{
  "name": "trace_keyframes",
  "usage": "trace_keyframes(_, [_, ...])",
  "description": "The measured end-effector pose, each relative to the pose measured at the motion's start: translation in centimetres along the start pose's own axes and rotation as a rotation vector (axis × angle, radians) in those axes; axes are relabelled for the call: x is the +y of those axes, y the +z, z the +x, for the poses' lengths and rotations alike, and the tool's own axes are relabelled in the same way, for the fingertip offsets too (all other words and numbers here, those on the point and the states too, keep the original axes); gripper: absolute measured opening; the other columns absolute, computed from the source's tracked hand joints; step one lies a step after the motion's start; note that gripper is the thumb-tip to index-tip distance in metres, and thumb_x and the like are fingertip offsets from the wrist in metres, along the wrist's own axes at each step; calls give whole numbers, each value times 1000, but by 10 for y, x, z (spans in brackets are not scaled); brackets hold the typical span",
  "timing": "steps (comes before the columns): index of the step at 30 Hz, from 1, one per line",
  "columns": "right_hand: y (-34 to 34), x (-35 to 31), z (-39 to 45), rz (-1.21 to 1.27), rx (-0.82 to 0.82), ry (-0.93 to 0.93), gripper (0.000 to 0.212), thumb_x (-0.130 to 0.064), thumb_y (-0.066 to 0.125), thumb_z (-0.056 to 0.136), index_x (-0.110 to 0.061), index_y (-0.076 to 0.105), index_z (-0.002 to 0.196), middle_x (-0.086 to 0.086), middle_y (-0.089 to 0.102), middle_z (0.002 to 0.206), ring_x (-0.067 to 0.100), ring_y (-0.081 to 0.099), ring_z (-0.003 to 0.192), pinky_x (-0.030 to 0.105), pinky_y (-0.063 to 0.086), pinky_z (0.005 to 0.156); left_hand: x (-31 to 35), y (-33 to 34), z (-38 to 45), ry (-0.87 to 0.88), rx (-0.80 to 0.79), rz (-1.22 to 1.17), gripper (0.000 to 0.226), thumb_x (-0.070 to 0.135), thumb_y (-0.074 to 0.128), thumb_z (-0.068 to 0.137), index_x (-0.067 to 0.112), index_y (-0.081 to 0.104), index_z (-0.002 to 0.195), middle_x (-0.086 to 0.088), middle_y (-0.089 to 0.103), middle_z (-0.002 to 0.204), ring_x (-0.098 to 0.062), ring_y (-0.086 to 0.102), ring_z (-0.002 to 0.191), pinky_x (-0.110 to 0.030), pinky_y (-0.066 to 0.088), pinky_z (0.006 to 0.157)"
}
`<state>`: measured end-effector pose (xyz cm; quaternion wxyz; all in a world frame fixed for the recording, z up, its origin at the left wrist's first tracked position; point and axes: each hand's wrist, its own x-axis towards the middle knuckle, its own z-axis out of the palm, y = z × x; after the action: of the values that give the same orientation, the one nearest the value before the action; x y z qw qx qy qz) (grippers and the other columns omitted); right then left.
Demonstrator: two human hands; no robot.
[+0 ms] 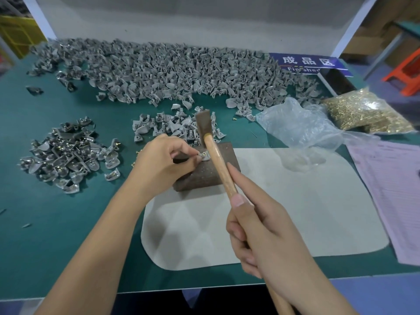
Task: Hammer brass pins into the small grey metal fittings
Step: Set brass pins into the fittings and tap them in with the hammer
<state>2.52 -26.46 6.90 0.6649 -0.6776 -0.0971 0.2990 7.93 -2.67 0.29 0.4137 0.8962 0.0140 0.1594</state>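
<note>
Pinching a small grey metal fitting (205,156) with a brass pin in it against a rusty, pitted brown block (204,171), the left hand (161,164) curls its fingers tight, while the right hand (261,233) wraps a smooth wooden hammer (212,144), its blurred head raised above. The handle hides part of the fitting. Heaped grey fittings (170,71) cover the green surface (45,235) behind, bagged brass pins (363,112) lying right.
</note>
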Motion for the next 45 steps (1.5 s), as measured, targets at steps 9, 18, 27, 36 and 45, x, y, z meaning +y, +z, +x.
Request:
trace_keyframes(9, [-1, -5, 1, 7, -9, 17, 44, -35, 44, 108, -71, 52, 133, -2, 39, 66, 11, 28, 45, 16, 26, 41, -3, 0, 0, -2, -3, -13, 3, 35, 80, 81, 33, 77, 80, 14, 70, 76, -17, 60, 89, -45, 53, 75])
trace_keyframes(18, [-1, -6, 2, -3, 9, 68, 43, -36, 44, 110, -72, 53, 130, 3, 37, 70, 13, 28, 46, 19, 25, 42, 0, -1, 1, -47, 3, -34, 13, 43, 81, 80, 33, 75, 75, 7, 68, 71, -18, 60, 83, -47, 54, 74])
trace_keyframes(27, [-5, -10, 2, -18, -9, 68, 43, -35, 45, 109, -71, 54, 131, 0, 37, 68, 13, 27, 46, 20, 25, 42, 2, 0, 2, -41, -9, -32, 12, 41, 80, 80, 30, 75, 77, -9, 69, 73, -25, 61, 85, -50, 53, 75])
trace_keyframes(36, [-28, 2, 19, -114, 195, -83, 43, -29, 50, 109, -63, 57, 135, -1, 50, 67, 10, 34, 44, 21, 30, 41, 0, 3, 0, -12, 39, 1, 19, 52, 76, 79, 34, 73, 73, -4, 56, 61, -18, 54, 78, -48, 51, 69])
trace_keyframes(45, [-71, 28, 53, -821, 458, 21, 7, -18, 54, 102, -16, 55, 109, -2, 59, 80, 9, 55, 69, 16, 36, 53, 3, 8, -10, 81, 178, 89, 9, 29, 81, 84, 32, 73, 83, 12, 46, 65, -12, 52, 77, -31, 45, 72])
